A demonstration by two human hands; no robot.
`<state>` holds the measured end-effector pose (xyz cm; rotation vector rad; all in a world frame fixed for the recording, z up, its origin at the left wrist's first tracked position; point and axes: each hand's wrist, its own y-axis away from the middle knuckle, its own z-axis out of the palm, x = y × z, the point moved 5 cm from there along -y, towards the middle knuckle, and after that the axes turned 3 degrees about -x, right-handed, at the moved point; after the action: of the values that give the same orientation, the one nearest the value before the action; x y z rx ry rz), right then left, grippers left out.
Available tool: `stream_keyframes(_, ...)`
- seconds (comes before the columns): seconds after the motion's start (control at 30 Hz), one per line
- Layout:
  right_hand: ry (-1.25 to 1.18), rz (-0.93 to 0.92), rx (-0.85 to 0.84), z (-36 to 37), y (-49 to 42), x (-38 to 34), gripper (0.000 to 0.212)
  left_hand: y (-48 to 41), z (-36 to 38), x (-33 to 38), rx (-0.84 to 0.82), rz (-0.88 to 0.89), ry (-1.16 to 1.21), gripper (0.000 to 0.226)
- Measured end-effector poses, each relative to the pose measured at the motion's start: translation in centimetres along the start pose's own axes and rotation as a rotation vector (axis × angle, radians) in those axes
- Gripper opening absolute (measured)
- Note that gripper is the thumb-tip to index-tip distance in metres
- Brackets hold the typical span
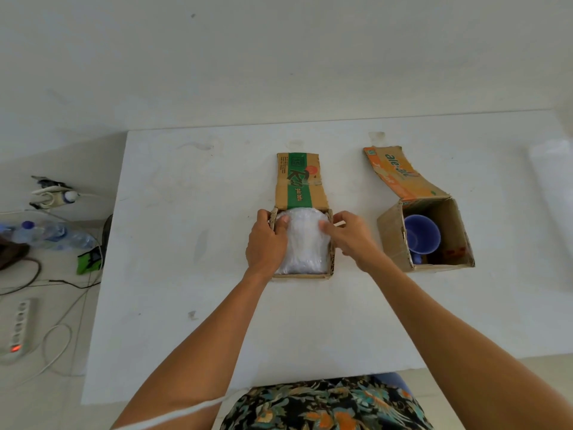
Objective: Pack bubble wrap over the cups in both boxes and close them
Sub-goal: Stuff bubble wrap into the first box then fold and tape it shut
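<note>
Two cardboard boxes stand on the white table (186, 274). The left box (302, 276), with a green-striped lid flap (299, 181) lying open behind it, is filled with clear bubble wrap (305, 243) that hides whatever is under it. My left hand (266, 243) presses on the wrap's left side at the box wall. My right hand (348, 234) touches the wrap's right side with its fingertips. The right box (393, 240), with an orange flap (400, 175) open behind it, holds a blue cup (421, 232) with no wrap over it.
A faint clear sheet (552, 193) lies at the table's far right edge. On the floor to the left are water bottles (52, 234), a power strip (18, 327), cables and a green packet (90, 260). A white wall rises behind the table.
</note>
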<state>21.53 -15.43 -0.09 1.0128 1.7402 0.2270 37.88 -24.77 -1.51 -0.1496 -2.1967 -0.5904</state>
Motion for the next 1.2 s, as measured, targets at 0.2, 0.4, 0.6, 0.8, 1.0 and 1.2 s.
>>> stream_keyframes(0.2, 0.359, -0.075, 0.146, 1.2, 0.2, -0.7, 0.026, 0.0, 0.0, 0.1, -0.004, 0.014, 0.01, 0.025)
stream_keyframes(0.4, 0.271, -0.038, 0.012, 0.9, 0.2, -0.7, 0.028, 0.1, 0.0, 0.2, -0.007, 0.012, 0.005, 0.023)
stream_keyframes(0.6, -0.039, 0.105, -0.164, 0.3, -0.3, -0.6, 0.035, 0.2, -0.2, 0.2, -0.001, 0.011, 0.041, 0.021)
stream_keyframes(0.8, -0.092, 0.079, -0.095, 1.0, -0.6, -0.6, 0.028, 0.2, -0.2, 0.0, -0.046, -0.128, 0.212, 0.029)
stream_keyframes(1.0, -0.079, 0.078, -0.108, 0.8, -0.8, -0.7, 0.028, -0.4, -0.3, 0.7, -0.073, -0.22, 0.202, 0.06)
stream_keyframes(1.2, -0.125, 0.218, -0.241, 0.2, -0.8, -1.0, 0.039, -0.8, -0.1, 0.8, -0.052, -0.201, 0.096, 0.058)
